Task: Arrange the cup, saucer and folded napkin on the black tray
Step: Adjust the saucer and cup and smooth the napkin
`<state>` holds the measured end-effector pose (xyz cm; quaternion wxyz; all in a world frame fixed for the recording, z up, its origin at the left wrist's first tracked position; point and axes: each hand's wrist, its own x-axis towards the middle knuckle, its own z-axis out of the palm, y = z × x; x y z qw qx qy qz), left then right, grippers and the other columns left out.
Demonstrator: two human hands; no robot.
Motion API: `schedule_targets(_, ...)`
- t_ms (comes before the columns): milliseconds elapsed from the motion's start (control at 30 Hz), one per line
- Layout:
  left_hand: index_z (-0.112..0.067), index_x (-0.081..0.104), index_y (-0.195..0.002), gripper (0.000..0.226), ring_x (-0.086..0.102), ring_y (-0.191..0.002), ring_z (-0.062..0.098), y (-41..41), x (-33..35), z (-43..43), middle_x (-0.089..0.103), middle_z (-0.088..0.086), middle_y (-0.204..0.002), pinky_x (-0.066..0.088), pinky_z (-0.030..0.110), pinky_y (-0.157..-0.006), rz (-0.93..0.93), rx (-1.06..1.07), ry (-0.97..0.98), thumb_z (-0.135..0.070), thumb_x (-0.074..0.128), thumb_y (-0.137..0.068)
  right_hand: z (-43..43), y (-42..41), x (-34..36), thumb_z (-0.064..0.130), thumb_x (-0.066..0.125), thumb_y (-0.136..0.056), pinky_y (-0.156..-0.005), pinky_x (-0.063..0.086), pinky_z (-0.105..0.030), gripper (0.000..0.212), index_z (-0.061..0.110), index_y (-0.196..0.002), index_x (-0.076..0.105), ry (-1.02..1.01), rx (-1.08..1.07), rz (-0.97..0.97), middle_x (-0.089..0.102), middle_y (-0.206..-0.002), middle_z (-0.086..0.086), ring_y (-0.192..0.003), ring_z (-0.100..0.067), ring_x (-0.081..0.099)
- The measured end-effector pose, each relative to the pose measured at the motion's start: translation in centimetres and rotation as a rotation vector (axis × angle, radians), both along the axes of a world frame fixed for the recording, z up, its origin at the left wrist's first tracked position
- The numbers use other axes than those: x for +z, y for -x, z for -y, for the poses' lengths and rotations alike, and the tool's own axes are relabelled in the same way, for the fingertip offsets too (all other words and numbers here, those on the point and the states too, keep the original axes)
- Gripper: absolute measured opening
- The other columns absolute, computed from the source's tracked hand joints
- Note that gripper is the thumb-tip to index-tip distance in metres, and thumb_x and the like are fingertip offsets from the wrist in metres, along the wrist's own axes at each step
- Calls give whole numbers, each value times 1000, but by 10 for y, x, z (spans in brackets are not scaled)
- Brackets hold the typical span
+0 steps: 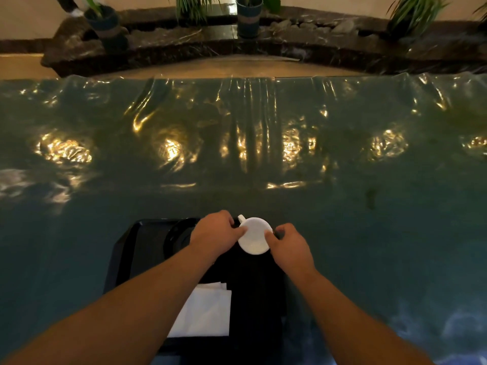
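A black tray [123, 248] lies on the table just in front of me. At its far right part stands a white cup [255, 239] with its handle pointing away to the left. My left hand [216, 237] touches the cup's left side with its thumb and my right hand [288, 245] touches its right side, both with fingers curled around dark edges beside the cup. A dark round saucer [175, 237] shows left of the cup, mostly hidden by my left hand. A white folded napkin [208, 312] rests on the tray's near part, partly under my left forearm.
The table [369, 233] is covered with a glossy teal cloth under wrinkled clear plastic that reflects lights. Beyond its far edge runs a dark stone ledge [290, 46] with potted plants [249, 17].
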<state>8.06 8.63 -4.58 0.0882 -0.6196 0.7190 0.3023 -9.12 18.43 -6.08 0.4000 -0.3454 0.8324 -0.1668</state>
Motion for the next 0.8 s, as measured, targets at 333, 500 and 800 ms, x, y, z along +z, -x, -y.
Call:
schedule_targets(333,-17,75,-87,39,70,-77,23,5,-13,-2,69,1,-75,56,36,-69,45,-15,-171,-55,67,-87,15,4,-2,28,57,-99,-57,66,-46,14,18,-90,55,-26,7,81,72,-80,-11,-64,-27,75)
schedule_targets(500,-19,72,-85,42,70,-74,19,4,-12,-7,72,-1,-77,60,37,-72,44,-51,-200,-61,72,-82,29,10,2,38,60,-96,-68,64,-48,18,25,-84,57,-13,102,1,67,-84,-4,-73,-27,70)
schedule_targets(800,-26,66,-105,40,64,-90,20,0,-5,5,68,-2,-102,52,37,-73,-49,-51,28,-61,63,-87,-4,-5,2,43,62,-94,-59,60,-39,20,23,-98,59,-67,-55,53,73,-83,1,-70,-17,70)
